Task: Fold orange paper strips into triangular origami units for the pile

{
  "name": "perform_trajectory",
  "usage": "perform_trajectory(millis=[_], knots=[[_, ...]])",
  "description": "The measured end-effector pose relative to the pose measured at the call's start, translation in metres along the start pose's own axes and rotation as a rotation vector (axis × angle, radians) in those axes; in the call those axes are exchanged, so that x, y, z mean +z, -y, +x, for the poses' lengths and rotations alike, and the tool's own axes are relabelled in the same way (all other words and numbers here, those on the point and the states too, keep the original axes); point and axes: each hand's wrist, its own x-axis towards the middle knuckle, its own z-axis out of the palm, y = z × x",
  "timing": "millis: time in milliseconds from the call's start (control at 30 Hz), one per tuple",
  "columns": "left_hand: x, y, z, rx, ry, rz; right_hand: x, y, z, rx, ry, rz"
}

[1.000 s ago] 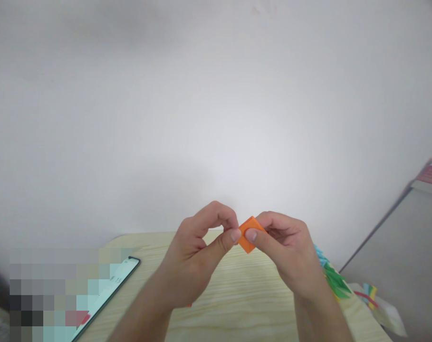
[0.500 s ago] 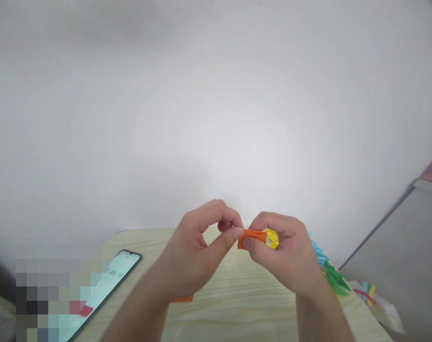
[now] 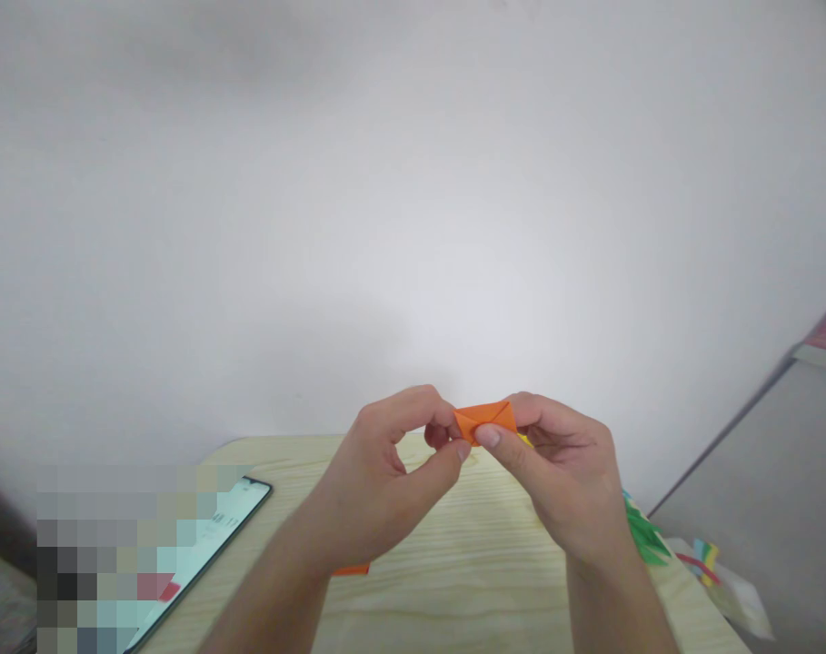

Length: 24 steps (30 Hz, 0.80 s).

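Observation:
A small folded piece of orange paper (image 3: 486, 418) is held up above the table between my two hands. My left hand (image 3: 403, 468) pinches its left end between thumb and fingers. On the other side, my right hand (image 3: 555, 463) grips it with the thumb across its lower edge and the fingers behind. A bit of yellow folded paper (image 3: 525, 440) peeks out beneath the right fingers; most of it is hidden. Another orange paper piece (image 3: 351, 571) lies on the table, partly covered by my left forearm.
A phone (image 3: 214, 545) with a lit screen lies at the left of the wooden table (image 3: 446, 590). Green folded paper (image 3: 648, 536) sits by the right edge, partly behind my right arm. Past that edge is a whitish bag (image 3: 743, 599). A plain wall rises behind.
The orange paper has been turned and lifted slightly, now showing a diagonal fold. My right hand has moved up and a little right, and the yellow piece is more hidden.

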Motion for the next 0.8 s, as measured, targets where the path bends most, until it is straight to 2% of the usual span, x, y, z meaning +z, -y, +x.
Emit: perform_trajectory(millis=[167,267,433,533,667,800], knots=[[-0.0009,0.0057,-0.0025,-0.009,-0.070,-0.036,-0.0019,0.0005,-0.0010,-0.061,-0.045,-0.096],[-0.0021,0.0077,-0.0051,-0.035,-0.122,-0.107,-0.0025,0.0036,0.0004,-0.126,-0.029,-0.191],[-0.0030,0.0053,-0.0037,-0.067,-0.065,-0.218,-0.0015,0.0076,0.0038,-0.229,0.006,-0.333],[-0.0020,0.0026,-0.0018,-0.072,-0.069,-0.253,0.0005,0.0069,0.0028,-0.197,-0.046,-0.358],[-0.0001,0.0008,-0.0019,-0.061,-0.102,-0.287,0.0035,0.0033,-0.0004,-0.058,-0.092,-0.176],[0.0010,0.0020,-0.0030,-0.030,-0.168,-0.270,0.0036,0.0008,-0.0013,0.015,-0.062,0.077]])
